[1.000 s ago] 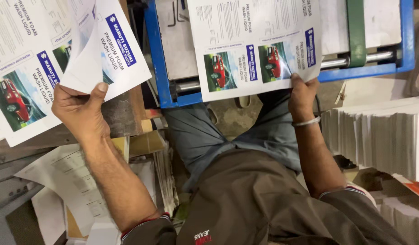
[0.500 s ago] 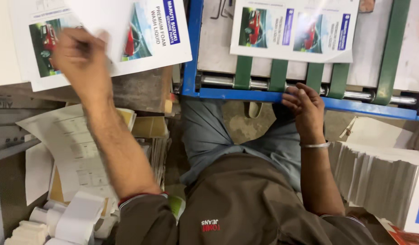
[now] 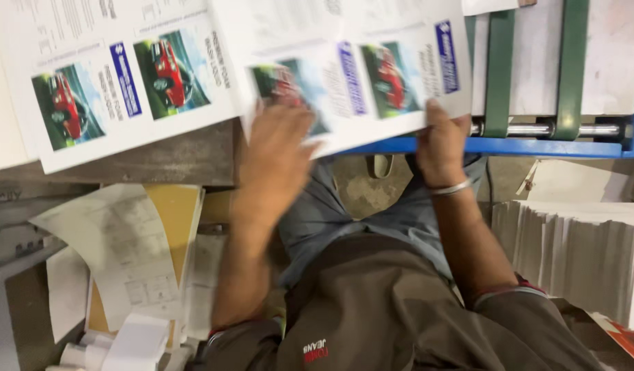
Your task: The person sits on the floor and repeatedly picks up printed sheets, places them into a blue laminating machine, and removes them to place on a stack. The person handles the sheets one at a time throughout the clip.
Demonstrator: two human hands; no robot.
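Observation:
A white printed sheet [image 3: 372, 62] with red car pictures and blue bars lies on the blue-framed machine [image 3: 537, 145] with green belts. My right hand [image 3: 442, 141], with a metal bangle on its wrist, grips the sheet's near edge. Blurred by motion, my left hand [image 3: 276, 154] lies with its fingers over the sheet's left near corner. Whether it grips the sheet I cannot tell. A stack of the same printed sheets [image 3: 125, 89] rests on a surface to the left, apart from both hands.
Loose papers [image 3: 118, 254] and a yellow board [image 3: 173, 213] lie below the left stack, with white paper rolls [image 3: 125, 343] nearer me. A tall pile of white sheets [image 3: 578, 254] stands at the right. My lap fills the middle.
My left hand has come off the left stack and swung right to the sheet on the machine. My right hand stays at that sheet's near edge.

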